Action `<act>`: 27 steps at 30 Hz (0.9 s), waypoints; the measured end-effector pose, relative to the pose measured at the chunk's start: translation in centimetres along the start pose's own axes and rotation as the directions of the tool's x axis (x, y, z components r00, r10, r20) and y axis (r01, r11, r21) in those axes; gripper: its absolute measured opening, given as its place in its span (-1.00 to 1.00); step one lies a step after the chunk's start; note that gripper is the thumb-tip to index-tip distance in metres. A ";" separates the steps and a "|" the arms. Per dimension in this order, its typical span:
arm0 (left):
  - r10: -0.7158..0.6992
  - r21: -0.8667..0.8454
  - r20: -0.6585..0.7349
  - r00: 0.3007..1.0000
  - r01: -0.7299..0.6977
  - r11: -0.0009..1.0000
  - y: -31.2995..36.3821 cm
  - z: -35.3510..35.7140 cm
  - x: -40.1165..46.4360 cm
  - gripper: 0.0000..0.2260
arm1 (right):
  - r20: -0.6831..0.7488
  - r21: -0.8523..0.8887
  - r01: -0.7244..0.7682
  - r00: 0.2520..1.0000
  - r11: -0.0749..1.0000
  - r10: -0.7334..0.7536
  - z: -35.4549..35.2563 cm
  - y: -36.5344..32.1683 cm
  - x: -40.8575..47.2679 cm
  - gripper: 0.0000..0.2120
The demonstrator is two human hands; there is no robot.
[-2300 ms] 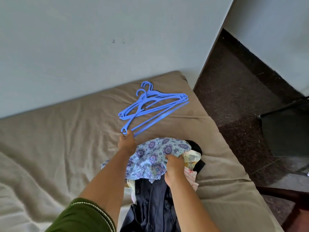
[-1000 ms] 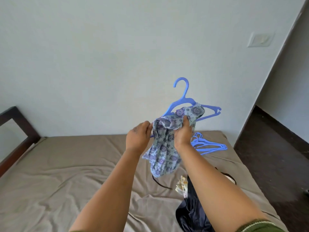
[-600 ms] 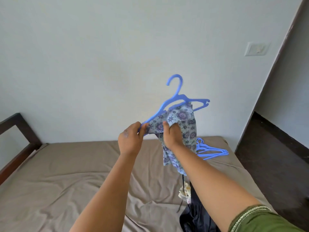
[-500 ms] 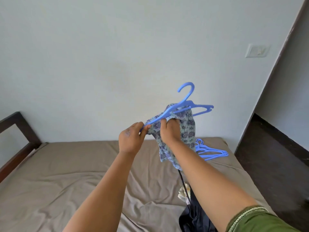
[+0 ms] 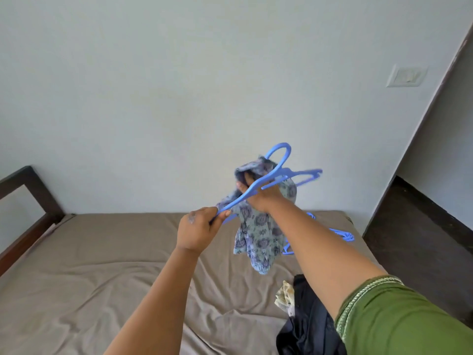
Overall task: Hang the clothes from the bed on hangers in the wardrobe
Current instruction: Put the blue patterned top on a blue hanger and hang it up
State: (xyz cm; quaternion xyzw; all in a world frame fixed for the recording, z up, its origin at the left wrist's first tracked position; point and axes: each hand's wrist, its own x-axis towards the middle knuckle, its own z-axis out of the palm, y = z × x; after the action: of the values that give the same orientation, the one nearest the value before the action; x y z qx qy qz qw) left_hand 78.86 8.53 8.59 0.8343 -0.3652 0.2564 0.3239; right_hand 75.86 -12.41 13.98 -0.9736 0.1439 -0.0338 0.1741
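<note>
I see the pale plastered wall (image 5: 179,85) filling the upper view, with a white switch plate (image 5: 407,76) at its right. Below it lies the wide bed with a wrinkled tan sheet (image 5: 89,265), a dark wooden bed frame (image 5: 28,201) along its left edge. Dark floor (image 5: 409,239) runs along the right side. My right arm in a green sleeve (image 5: 399,316) crosses the lower right and hides part of what lies behind it. On the bed near that arm sits a heap of dark navy clothing (image 5: 307,324) with a small cream patterned cloth (image 5: 285,297) touching its left edge. Held above the bed is the blue floral-print garment (image 5: 256,234), hanging down in folds; my right hand (image 5: 263,198) is bunched into its upper part, fingers curled in the fabric. A blue plastic hanger (image 5: 279,172) lies tilted across the garment's top, and my left hand (image 5: 197,226) pinches its lower left end. Further blue plastic hangers (image 5: 343,235) lie on the bed behind, partly hidden by my right forearm.
</note>
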 end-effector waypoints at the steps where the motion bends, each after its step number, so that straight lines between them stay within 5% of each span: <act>1: -0.048 0.022 0.015 0.999 0.047 0.999 -0.6 0.2 -0.2 -0.52 | 0.142 -0.001 -0.020 0.990 1.000 0.020 -0.3 0.1 -0.3 -0.47; 3: -0.178 0.067 0.038 0.983 0.175 0.982 -1.5 0.5 -0.6 -0.51 | 0.313 -0.058 -0.036 0.948 0.998 0.052 -0.5 0.6 -0.7 -0.47; 5: -0.278 0.084 0.046 0.959 0.274 0.958 -2.1 1.1 -1.2 -0.50 | 0.245 0.014 -0.022 0.969 1.000 0.017 0.2 1.8 -1.2 -0.52; 7: -0.322 0.065 0.058 0.945 0.318 0.946 -2.6 1.6 -1.5 -0.50 | -0.122 0.285 0.071 0.992 0.956 -0.037 2.6 3.8 -2.3 -0.68; 9: -0.336 0.038 0.052 0.940 0.334 0.942 -3.1 1.7 -1.4 -0.48 | -0.580 0.476 0.106 0.784 0.873 0.221 5.0 6.5 -3.6 -0.81; 10: -0.341 0.029 0.051 0.939 0.340 0.940 -3.2 1.7 -1.1 -0.46 | -0.616 0.568 0.052 0.688 0.821 0.383 5.3 7.9 -3.7 -0.78; 12: -0.331 0.034 0.040 0.943 0.329 0.944 -3.1 1.7 -0.5 -0.42 | -0.326 0.784 -0.133 0.744 0.606 0.584 4.8 9.6 -3.6 -0.58; 14: -0.305 0.044 0.036 0.952 0.304 0.952 -2.9 1.7 0.0 -0.43 | -0.110 0.778 -0.244 0.855 0.580 0.506 4.1 10.5 -2.8 -0.58; 19: -0.255 0.114 0.021 0.967 0.251 0.961 -2.2 1.0 1.0 -0.50 | -0.374 0.455 -0.160 0.859 0.876 0.351 1.9 8.9 -1.4 -0.70; 24: -0.260 0.077 0.007 0.966 0.259 0.963 -1.3 1.4 1.0 -0.52 | -0.384 0.674 -0.068 0.818 0.735 0.428 -0.9 6.3 0.5 -0.73; 27: -0.346 0.003 0.008 0.938 0.346 0.938 -1.0 1.8 0.9 -0.50 | -0.465 0.555 -0.180 0.743 0.812 0.482 -1.6 7.2 1.3 -0.76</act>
State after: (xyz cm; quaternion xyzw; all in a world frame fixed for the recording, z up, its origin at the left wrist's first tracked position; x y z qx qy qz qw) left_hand 80.58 7.34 7.64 0.8867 -0.2140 0.1923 0.3618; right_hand 74.95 -19.76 13.02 -0.7974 0.3538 -0.3335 0.3574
